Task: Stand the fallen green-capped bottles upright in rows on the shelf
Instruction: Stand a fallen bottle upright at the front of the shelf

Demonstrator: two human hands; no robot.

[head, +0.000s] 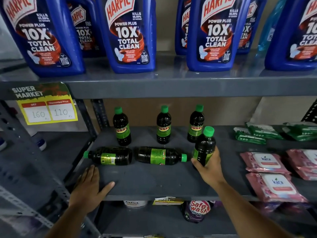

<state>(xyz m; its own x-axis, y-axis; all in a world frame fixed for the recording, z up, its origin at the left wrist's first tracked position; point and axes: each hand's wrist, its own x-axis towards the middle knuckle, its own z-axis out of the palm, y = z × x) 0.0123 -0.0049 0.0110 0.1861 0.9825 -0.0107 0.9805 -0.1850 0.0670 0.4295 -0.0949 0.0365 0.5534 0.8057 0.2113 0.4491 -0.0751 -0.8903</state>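
Three dark green-capped bottles stand upright in a back row on the grey shelf (145, 182): left (121, 127), middle (163, 125), right (194, 124). In front of them two more lie on their sides, one (109, 155) with its cap pointing left, the other (161, 156) with its cap pointing right. My right hand (208, 167) grips a sixth bottle (205, 146) near its base, nearly upright and tilted slightly, in front of the right standing one. My left hand (89, 188) rests flat on the shelf's front left edge, fingers spread, holding nothing.
Pink wipe packs (265, 163) and green packs (253, 133) fill the shelf's right side. Blue Harpic bottles (130, 35) stand on the shelf above. A yellow price tag (46, 107) hangs at left. A perforated metal upright (84, 121) bounds the left.
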